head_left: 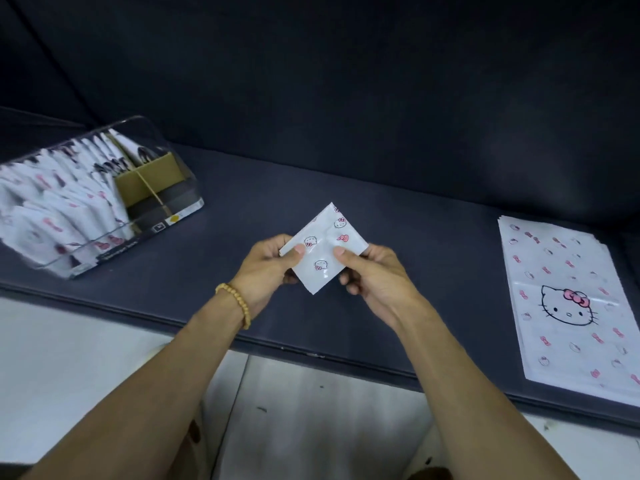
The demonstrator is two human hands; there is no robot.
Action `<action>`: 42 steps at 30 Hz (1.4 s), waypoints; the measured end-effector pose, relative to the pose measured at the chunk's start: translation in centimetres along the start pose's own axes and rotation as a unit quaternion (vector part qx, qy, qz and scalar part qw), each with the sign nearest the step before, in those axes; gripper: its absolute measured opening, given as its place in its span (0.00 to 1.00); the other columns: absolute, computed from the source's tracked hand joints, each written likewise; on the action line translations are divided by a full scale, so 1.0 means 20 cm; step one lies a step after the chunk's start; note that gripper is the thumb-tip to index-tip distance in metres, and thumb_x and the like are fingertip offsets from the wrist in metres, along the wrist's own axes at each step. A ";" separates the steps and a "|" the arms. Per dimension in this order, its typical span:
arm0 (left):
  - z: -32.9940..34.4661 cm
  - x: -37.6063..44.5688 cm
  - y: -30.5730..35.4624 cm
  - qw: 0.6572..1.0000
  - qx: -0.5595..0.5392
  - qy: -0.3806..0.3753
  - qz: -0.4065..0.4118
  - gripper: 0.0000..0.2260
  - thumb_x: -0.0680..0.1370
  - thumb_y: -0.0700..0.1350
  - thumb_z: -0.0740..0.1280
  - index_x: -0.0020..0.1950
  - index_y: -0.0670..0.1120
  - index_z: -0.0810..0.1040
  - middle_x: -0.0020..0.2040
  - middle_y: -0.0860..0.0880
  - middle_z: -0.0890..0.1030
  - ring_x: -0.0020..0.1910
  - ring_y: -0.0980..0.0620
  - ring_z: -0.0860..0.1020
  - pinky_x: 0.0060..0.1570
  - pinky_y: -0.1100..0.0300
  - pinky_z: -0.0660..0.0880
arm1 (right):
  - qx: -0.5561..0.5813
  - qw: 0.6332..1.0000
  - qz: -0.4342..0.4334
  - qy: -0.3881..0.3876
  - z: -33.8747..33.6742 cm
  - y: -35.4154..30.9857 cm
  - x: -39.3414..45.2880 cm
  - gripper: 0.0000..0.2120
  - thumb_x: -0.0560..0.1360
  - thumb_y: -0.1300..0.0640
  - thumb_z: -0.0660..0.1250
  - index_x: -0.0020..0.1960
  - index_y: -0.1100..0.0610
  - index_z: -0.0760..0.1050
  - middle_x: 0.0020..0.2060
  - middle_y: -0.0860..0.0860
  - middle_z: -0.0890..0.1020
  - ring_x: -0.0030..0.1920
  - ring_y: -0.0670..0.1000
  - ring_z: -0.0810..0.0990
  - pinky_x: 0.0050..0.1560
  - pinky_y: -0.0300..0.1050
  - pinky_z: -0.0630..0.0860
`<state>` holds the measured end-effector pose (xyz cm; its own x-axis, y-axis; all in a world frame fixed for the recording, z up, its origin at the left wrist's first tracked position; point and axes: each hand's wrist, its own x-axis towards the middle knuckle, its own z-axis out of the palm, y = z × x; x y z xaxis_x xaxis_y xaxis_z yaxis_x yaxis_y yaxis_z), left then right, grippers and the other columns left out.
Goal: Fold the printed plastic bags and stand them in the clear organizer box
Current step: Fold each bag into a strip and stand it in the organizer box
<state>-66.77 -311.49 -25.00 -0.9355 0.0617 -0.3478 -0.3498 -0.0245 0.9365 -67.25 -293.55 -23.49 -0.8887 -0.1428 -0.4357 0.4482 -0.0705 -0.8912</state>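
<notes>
Both hands are pinching a folded Hello Kitty bag [323, 249] dead center above the dark cushion [398, 237]: left hand [266, 268] on its left corner, right hand [374, 275] on the right, thumbs on top. Clear organizer box [104, 199] with standing folded bags sits around 10 o'clock; the flat bag stack [571, 306] is at 3 o'clock.
</notes>
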 end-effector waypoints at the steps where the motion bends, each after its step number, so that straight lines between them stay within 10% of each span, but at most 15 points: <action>1: -0.03 -0.01 0.01 1.000 -0.003 0.023 0.004 0.06 0.81 0.41 0.63 0.45 0.43 0.77 0.43 0.46 0.83 0.42 0.49 0.79 0.45 0.53 0.76 | -0.021 1.000 -0.004 -0.005 0.04 -0.01 0.01 0.04 0.77 0.59 0.70 0.49 0.60 0.81 0.40 0.55 0.84 0.29 0.47 0.74 0.27 0.38 0.69; 7: -0.33 -0.08 0.01 0.964 -0.024 0.263 0.004 0.06 0.79 0.40 0.66 0.43 0.46 0.79 0.36 0.50 0.81 0.32 0.57 0.80 0.29 0.69 0.74 | -0.111 0.992 -0.052 0.013 0.34 -0.11 0.16 0.03 0.77 0.58 0.69 0.47 0.57 0.81 0.38 0.54 0.86 0.31 0.46 0.80 0.33 0.39 0.77; 13: -0.68 -0.12 0.01 0.927 -0.071 0.367 0.022 0.06 0.79 0.40 0.66 0.45 0.51 0.77 0.41 0.50 0.80 0.42 0.51 0.78 0.43 0.61 0.74 | -0.181 0.976 -0.125 0.013 0.72 -0.24 0.42 0.05 0.78 0.58 0.65 0.48 0.54 0.80 0.38 0.50 0.86 0.31 0.44 0.82 0.34 0.37 0.78; 21: -0.88 -0.04 -0.02 0.909 -0.107 0.401 0.036 0.05 0.79 0.40 0.66 0.54 0.47 0.77 0.44 0.52 0.79 0.44 0.56 0.77 0.50 0.63 0.73 | -0.298 0.927 -0.229 0.008 1.24 -0.41 0.86 0.07 0.78 0.58 0.62 0.47 0.59 0.79 0.41 0.52 0.84 0.45 0.57 0.83 0.46 0.58 0.81; 26: -0.97 0.03 -0.04 0.907 -0.115 0.403 0.028 0.04 0.79 0.42 0.66 0.50 0.51 0.76 0.47 0.50 0.80 0.47 0.55 0.77 0.54 0.59 0.74 | -0.359 0.889 -0.280 0.040 1.43 -0.41 1.05 0.10 0.80 0.57 0.61 0.45 0.61 0.76 0.38 0.51 0.80 0.46 0.57 0.79 0.38 0.44 0.73; 33: -1.00 0.07 -0.06 0.905 -0.118 0.408 0.025 0.04 0.79 0.42 0.67 0.52 0.50 0.77 0.47 0.51 0.79 0.47 0.57 0.77 0.53 0.60 0.75 | -0.415 0.859 -0.298 -0.042 1.52 -0.29 1.08 0.11 0.78 0.59 0.61 0.37 0.60 0.73 0.31 0.52 0.77 0.31 0.51 0.73 0.33 0.50 0.74; 42: -0.99 0.09 -0.06 0.907 -0.109 0.406 0.009 0.05 0.79 0.43 0.67 0.54 0.49 0.77 0.49 0.50 0.81 0.48 0.55 0.78 0.55 0.57 0.76 | -0.464 0.851 -0.228 -0.095 1.57 -0.30 1.18 0.10 0.79 0.55 0.58 0.53 0.56 0.77 0.46 0.50 0.82 0.45 0.53 0.81 0.42 0.47 0.77</action>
<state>-68.95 -331.07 -27.55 -0.6373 -0.6945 -0.3338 -0.2538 -0.2199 0.9419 -87.85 -327.46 -24.32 -0.8786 -0.4729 -0.0670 -0.2871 0.6350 -0.7172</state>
